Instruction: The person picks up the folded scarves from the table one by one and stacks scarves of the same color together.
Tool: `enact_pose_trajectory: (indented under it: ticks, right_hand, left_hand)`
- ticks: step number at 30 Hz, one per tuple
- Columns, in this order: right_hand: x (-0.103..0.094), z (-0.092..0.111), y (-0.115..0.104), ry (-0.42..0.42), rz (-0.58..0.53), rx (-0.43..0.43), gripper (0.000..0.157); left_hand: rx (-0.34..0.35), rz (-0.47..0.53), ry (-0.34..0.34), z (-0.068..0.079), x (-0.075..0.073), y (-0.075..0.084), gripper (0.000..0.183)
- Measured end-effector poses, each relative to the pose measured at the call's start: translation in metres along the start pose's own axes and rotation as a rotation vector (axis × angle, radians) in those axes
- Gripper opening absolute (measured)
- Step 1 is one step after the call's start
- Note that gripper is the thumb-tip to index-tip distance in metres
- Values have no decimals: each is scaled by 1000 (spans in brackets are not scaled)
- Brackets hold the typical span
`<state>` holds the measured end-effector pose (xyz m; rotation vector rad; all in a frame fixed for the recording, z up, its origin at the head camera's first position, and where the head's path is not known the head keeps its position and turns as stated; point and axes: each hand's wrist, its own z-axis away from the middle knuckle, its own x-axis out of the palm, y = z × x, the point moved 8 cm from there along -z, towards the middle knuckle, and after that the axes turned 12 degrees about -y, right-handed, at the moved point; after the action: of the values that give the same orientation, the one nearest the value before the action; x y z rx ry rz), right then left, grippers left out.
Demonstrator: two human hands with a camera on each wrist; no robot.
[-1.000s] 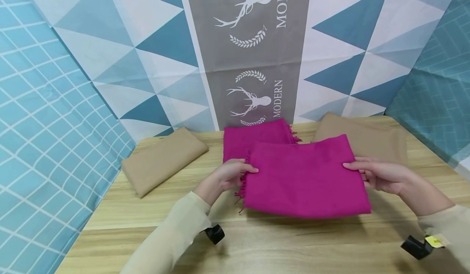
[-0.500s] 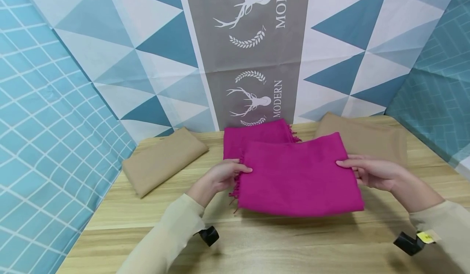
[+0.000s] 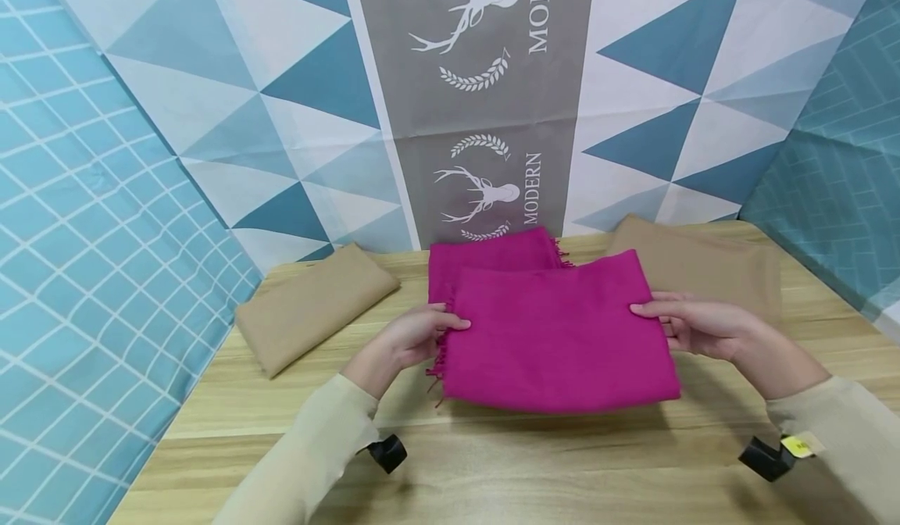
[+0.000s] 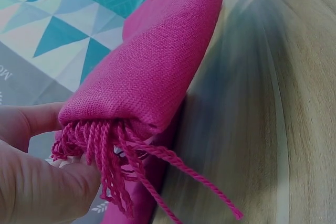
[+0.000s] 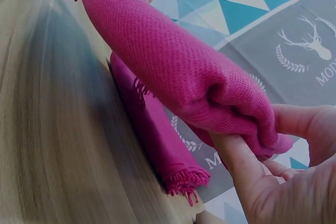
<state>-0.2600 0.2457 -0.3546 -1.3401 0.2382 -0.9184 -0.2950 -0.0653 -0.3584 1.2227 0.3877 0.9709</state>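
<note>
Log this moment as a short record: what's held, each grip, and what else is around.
Held: pink scarf, folded, raised above the table
Left grip: pinches the fringed end
Right grip: pinches the opposite, fringeless end
Behind: second pink scarf, folded, on the table, partly hidden
Far left: folded brown bundle, on the table, material unclear
Far right: another brown bundle, partly hidden
Backdrop: triangles, deer-print strip

left hand (image 3: 416,336) and right hand (image 3: 708,328) pinch, well apart.

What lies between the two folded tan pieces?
In the head view, the rear magenta cloth, with the held magenta cloth in front, partly hiding it.
</note>
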Motion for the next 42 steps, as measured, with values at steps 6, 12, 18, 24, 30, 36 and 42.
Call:
enact_pose_trajectory:
  ticks: [6,12,18,24,30,36,42]
  right_hand:
    - [3,-3,-2,3,8,3,17]
    - [7,-6,-5,8,17,7,17]
    - [13,-9,-8,-7,6,7,18]
    - [18,-13,-10,-10,10,9,17]
    - [19,-16,-11,-15,15,-1,18]
    - [18,-21,-11,-2,31,-1,23]
    - [22,-24,-12,-6,30,-8,29]
  left_hand:
    - [7,-6,0,4,-2,1,25]
    - [8,-18,-10,9,-3,3,26]
    - [14,-26,-18,14,-6,5,22]
    - [23,-44,-18,18,-9,6,23]
    - [18,-45,-18,23,-11,6,33]
    - [16,-34,-7,27,-14,7,42]
    - [18,-26,0,31,-18,6,44]
